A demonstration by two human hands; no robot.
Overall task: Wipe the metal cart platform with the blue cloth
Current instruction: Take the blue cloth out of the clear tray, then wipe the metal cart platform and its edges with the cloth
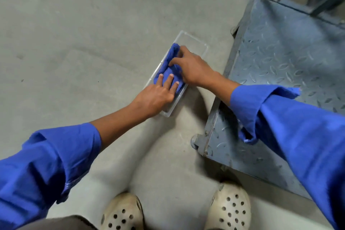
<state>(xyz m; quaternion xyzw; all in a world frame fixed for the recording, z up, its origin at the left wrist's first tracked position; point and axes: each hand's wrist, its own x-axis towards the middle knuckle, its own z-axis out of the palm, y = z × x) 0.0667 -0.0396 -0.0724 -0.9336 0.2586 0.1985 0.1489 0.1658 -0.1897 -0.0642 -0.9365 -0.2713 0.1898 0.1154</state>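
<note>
Blue cloth [169,69] bunched inside clear tray [194,42] on concrete floor [74,33], just left of metal cart platform [280,58] edge. Left hand [158,93] spread flat on cloth; right hand [190,67] pinching its folds. Open floor leftward.

Two hands, the left hand [156,95] and the right hand [192,69], rest on one blue cloth [169,67] in one clear plastic tray [194,43]. There is one metal cart [280,58] with two wheels showing, one at its near corner [195,141] and one along its left edge [234,30]. Two cream clogs [122,213] [230,206] stand at the floor's near edge.
</note>
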